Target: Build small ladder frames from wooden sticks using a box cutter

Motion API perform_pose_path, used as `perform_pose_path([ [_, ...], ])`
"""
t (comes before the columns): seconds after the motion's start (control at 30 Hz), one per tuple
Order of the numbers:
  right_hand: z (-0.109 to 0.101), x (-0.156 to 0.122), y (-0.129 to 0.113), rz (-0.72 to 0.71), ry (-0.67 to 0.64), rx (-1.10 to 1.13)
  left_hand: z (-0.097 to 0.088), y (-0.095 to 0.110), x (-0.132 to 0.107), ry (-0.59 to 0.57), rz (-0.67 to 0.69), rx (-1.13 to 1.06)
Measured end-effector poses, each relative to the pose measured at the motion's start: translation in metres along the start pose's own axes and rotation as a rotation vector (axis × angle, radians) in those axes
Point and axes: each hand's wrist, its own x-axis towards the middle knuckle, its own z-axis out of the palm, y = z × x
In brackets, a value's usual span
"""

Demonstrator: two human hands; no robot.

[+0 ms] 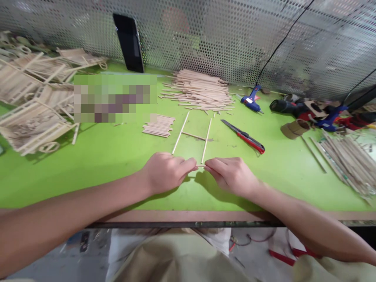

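My left hand (166, 172) and my right hand (232, 175) meet near the front of the green table (102, 156), fingers pinched together on a short thin wooden stick (201, 166) held between them. Just beyond the fingertips lies a small frame of two long sticks (206, 140) joined by a crosspiece (194, 136). The near end of the frame touches or nearly touches my fingers.
A large pile of sticks (199, 91) lies at the back, a small stack (158, 126) left of the frame. A red utility knife (245, 137), blue glue gun (251, 100), tape rolls (295, 128), phone (129, 42), finished stick structures (35, 105) at the left, more sticks (346, 156) at the right.
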Motion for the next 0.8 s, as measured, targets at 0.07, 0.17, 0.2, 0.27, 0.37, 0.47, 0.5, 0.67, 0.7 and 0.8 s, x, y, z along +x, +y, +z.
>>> perform_pose_path([
  [0.07,0.000,0.001,0.002,-0.062,0.017,0.026,-0.001,0.004,-0.002,0.009,0.006,-0.038],
  [0.17,-0.003,0.003,0.003,-0.145,0.047,0.063,-0.002,0.002,-0.002,0.011,0.056,-0.103],
  [0.2,-0.004,0.004,0.003,-0.165,0.046,0.075,-0.002,-0.001,-0.002,0.010,0.085,-0.122],
  [0.27,-0.005,0.005,0.004,-0.188,0.022,0.093,-0.001,-0.006,-0.002,-0.003,0.143,-0.149],
  [0.37,-0.008,0.005,0.007,-0.211,-0.063,0.106,0.000,-0.015,-0.002,-0.062,0.203,-0.162],
  [0.47,-0.010,0.005,0.011,-0.221,-0.137,0.080,0.000,-0.019,-0.002,-0.149,0.219,-0.151],
  [0.5,-0.010,0.004,0.011,-0.216,-0.145,0.060,0.000,-0.019,-0.002,-0.170,0.205,-0.144],
  [0.67,-0.006,0.002,0.006,-0.137,-0.055,-0.066,0.000,-0.011,-0.001,-0.130,0.046,-0.081],
  [0.7,-0.005,0.002,0.004,-0.116,-0.027,-0.087,0.000,-0.009,-0.001,-0.108,0.023,-0.072],
  [0.8,-0.004,0.002,0.001,-0.093,0.029,-0.080,-0.002,-0.002,-0.001,-0.056,-0.005,-0.069],
])
